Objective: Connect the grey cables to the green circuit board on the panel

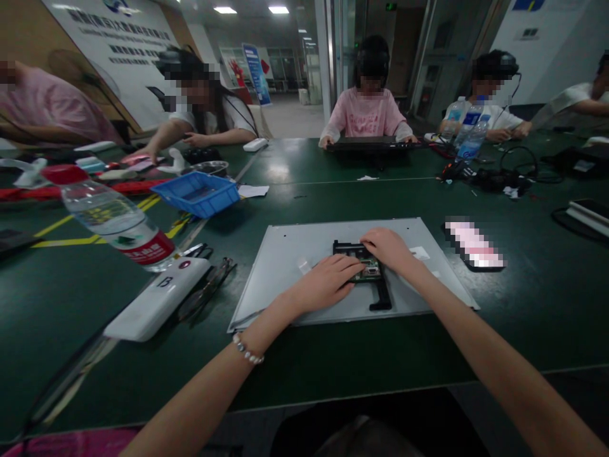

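A black plastic frame (pixel 382 295) with a green circuit board (pixel 372 270) in it lies on a light grey panel (pixel 285 266). My left hand (pixel 328 279) rests flat across the left part of the frame, fingers stretched toward the board. At the frame's upper right corner is my right hand (pixel 387 247), its fingers bent together against the black edge; what they hold, if anything, is hidden. Small clear pieces lie on the panel on both sides of the frame.
Left of the panel are a white power bank (pixel 159 298), glasses (pixel 207 292), a tilted water bottle (pixel 118 222) and a blue basket (pixel 197 193). A phone (pixel 473 244) lies to the right. Several people sit across the green table (pixel 361 374).
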